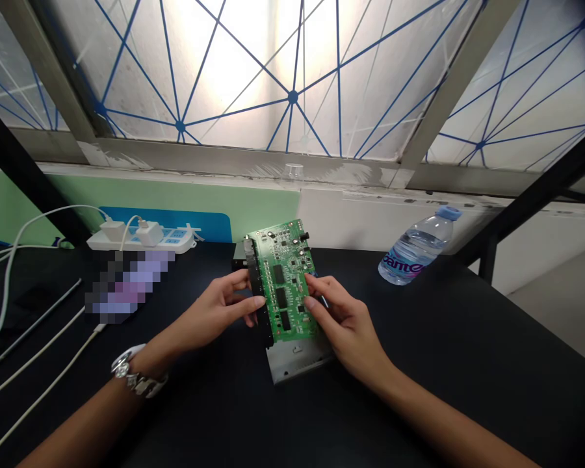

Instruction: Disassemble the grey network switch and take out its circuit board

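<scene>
A green circuit board with black chips and a row of black ports along its left edge is held tilted over a grey metal case that lies on the black table. My left hand grips the board's left edge, thumb and fingers pinched on the ports. My right hand grips the right edge, fingers curled round it. A watch sits on my left wrist.
A white power strip with two plugged chargers lies at the back left, with white cables trailing over the table's left side. A pixelated object lies left of my hands. A water bottle lies on its side at the back right.
</scene>
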### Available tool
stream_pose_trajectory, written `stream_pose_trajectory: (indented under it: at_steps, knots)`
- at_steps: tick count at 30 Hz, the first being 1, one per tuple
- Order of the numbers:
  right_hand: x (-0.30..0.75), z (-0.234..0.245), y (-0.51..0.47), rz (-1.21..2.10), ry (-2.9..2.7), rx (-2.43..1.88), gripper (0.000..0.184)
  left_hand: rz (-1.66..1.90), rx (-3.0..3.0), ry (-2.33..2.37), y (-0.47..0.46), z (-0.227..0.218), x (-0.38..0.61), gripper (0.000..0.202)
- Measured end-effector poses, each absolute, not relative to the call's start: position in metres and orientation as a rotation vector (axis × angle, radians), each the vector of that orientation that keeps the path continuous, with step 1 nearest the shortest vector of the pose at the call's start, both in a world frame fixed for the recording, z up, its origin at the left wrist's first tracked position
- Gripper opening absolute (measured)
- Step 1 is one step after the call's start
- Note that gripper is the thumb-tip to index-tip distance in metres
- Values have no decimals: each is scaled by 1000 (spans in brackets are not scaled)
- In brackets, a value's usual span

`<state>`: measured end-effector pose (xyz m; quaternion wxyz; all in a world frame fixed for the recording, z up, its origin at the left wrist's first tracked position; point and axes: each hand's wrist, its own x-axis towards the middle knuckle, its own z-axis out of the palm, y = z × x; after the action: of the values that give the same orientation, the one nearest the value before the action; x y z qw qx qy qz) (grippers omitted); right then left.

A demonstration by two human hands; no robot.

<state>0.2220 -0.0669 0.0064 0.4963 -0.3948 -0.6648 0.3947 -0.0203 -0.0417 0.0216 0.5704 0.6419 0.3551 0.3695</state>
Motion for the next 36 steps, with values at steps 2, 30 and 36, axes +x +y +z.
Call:
stream_pose_trajectory:
  at_steps: [2, 30, 36]
  knots:
    - [223, 7, -63, 958, -1639, -1026, 32, 902, 1499, 816, -44, 23, -19, 39]
    - [207, 12, -73, 1232, -1531, -1021, 27, 1061, 1196, 873, -65, 2, 19, 96]
    - [216, 19, -74, 1006, -1754, -892, 34, 1194, 1091, 848, -62, 4, 18, 101]
